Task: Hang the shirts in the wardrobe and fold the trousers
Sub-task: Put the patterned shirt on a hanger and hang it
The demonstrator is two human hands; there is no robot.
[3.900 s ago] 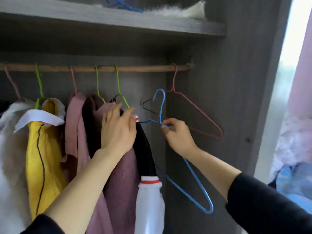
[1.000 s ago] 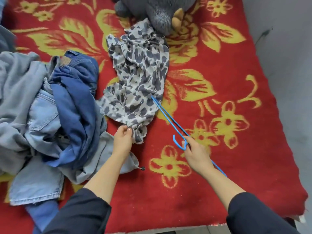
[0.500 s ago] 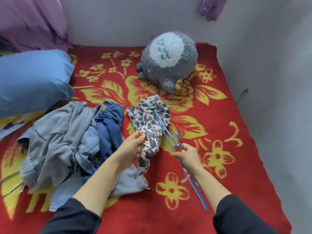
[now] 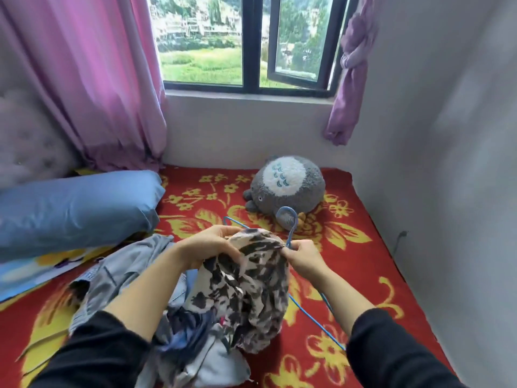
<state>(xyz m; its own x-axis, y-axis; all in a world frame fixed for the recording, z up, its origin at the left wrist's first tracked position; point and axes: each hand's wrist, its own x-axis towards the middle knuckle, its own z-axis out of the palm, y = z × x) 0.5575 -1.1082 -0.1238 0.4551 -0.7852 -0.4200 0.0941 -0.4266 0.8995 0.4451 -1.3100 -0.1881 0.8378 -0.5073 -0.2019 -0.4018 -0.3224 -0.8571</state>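
Left hand [image 4: 208,243]: its grip is curled over the top edge of a black-and-cream patterned shirt [image 4: 246,292], bunching the cloth. Right hand [image 4: 305,257]: its grip pinches the far side of that edge together with the neck of a blue wire hanger [image 4: 293,232]. Held this way the opening is spread, apparently so the hanger can be worked inside. The hook stands above the cloth and the lower wire shows below right. The shirt hangs lifted between both hands over a red flowered bed [image 4: 377,261]. Denim trousers [image 4: 123,275] lie heaped and unfolded at near left. Farther off are a blue pillow [image 4: 75,208] at left and a grey plush toy [image 4: 288,189] under the window. The wardrobe is out of view.
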